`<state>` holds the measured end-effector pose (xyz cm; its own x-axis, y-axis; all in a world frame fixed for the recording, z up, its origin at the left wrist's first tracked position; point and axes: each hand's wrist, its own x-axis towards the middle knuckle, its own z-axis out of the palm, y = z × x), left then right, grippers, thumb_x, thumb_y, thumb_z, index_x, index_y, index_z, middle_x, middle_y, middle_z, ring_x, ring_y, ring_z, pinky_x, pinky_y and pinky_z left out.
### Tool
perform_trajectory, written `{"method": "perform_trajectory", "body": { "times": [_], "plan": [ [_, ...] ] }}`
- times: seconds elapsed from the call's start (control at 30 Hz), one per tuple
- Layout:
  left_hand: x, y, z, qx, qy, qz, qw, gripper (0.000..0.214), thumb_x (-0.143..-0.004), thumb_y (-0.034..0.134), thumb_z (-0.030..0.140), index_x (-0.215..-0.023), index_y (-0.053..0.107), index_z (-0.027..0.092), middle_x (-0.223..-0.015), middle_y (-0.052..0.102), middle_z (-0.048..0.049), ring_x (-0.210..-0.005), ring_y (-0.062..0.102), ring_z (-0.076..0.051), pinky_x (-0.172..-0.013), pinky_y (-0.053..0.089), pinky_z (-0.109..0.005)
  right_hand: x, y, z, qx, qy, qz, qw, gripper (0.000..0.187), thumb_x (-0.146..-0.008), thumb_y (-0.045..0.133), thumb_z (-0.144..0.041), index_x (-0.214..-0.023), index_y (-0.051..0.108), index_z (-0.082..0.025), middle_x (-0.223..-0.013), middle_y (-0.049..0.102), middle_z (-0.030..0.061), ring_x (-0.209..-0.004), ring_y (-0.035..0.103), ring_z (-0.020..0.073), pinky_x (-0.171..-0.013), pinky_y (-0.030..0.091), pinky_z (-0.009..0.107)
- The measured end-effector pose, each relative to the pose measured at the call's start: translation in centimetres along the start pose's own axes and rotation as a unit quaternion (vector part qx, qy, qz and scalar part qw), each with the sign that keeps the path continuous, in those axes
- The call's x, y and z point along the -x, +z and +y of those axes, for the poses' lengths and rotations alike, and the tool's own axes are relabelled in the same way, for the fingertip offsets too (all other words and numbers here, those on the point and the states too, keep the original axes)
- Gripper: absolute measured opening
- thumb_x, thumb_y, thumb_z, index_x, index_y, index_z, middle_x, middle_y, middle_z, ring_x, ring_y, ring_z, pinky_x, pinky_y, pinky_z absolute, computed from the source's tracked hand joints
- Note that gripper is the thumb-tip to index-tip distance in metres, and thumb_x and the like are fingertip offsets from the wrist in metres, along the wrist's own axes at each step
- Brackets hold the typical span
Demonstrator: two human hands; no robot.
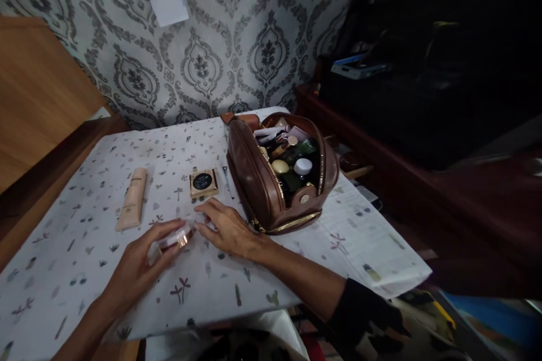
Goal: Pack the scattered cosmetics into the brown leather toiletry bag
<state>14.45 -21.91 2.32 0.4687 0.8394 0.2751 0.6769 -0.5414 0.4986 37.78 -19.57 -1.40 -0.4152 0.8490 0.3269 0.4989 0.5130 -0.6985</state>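
Between the thumb and fingers of my left hand (146,251) is a small clear-and-rose-gold cosmetic case (176,238), held low over the table; its exact kind is hard to make out. My right hand (226,228) is at the case's right end, thumb and forefinger apart; I cannot tell whether the thumb tip touches it. A gold square compact (204,183) with a round dark centre lies just beyond my hands. Further left lies a beige squeeze tube (132,198). To the right stands an unzipped brown makeup bag (258,180) filled with several cosmetics.
A white patterned cloth covers the table (93,220). A thin pen-like stick (228,183) lies beside the bag. Dark red wooden furniture (398,186) borders the right side, with a phone-like device (359,66) above it. A wooden panel (42,96) stands at left, patterned wallpaper behind.
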Motion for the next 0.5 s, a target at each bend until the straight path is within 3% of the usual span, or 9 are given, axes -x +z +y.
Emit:
{"method": "perform_trajectory", "body": {
  "times": [0.13, 0.23, 0.4, 0.5],
  "plan": [
    [1.7, 1.8, -0.8, -0.046, 0.038, 0.001, 0.998, 0.041, -0.091, 0.064, 0.046, -0.128, 0.059, 0.032, -0.143, 0.063, -0.0075, -0.127, 0.064, -0.029, -0.102, 0.058, -0.044, 0.2, -0.5, -0.5, 0.002, -0.011, -0.021, 1.0, 0.035, -0.098, 0.059, -0.038, -0.126, 0.06, -0.017, -0.107, 0.061, 0.007, -0.09, 0.063, 0.0189, -0.086, 0.053, 0.033],
    [2.3, 2.7, -1.8, -0.079, 0.046, 0.008, 0.996, 0.054, -0.089, 0.066, 0.045, -0.138, 0.05, 0.032, -0.143, 0.062, -0.0082, -0.124, 0.065, -0.029, -0.099, 0.059, -0.044, 0.3, -0.6, -0.6, 0.002, -0.031, -0.049, 0.998, 0.042, -0.096, 0.063, -0.043, -0.128, 0.059, -0.016, -0.11, 0.063, 0.0089, -0.1, 0.064, 0.0221, -0.091, 0.053, 0.034],
    [1.6, 2.7, -2.8, -0.112, 0.025, 0.036, 0.993, 0.066, -0.082, 0.071, 0.047, -0.141, 0.046, 0.031, -0.126, 0.07, -0.006, -0.106, 0.073, -0.028, -0.086, 0.064, -0.041, 0.5, -0.4, -0.5, -0.038, -0.032, -0.091, 0.995, 0.064, -0.088, 0.069, -0.057, -0.136, 0.055, -0.018, -0.121, 0.065, 0.0121, -0.118, 0.062, 0.0282, -0.102, 0.051, 0.041],
    [0.9, 2.6, -2.3, -0.14, 0.042, 0.057, 0.988, 0.066, -0.085, 0.066, 0.053, -0.143, 0.043, 0.028, -0.13, 0.066, -0.0099, -0.113, 0.07, -0.031, -0.09, 0.063, -0.045, 0.5, -0.4, -0.7, -0.081, -0.019, -0.099, 0.992, 0.074, -0.084, 0.071, -0.061, -0.14, 0.053, -0.017, -0.126, 0.064, 0.0139, -0.122, 0.06, 0.0302, -0.105, 0.049, 0.043]
  ]
}}
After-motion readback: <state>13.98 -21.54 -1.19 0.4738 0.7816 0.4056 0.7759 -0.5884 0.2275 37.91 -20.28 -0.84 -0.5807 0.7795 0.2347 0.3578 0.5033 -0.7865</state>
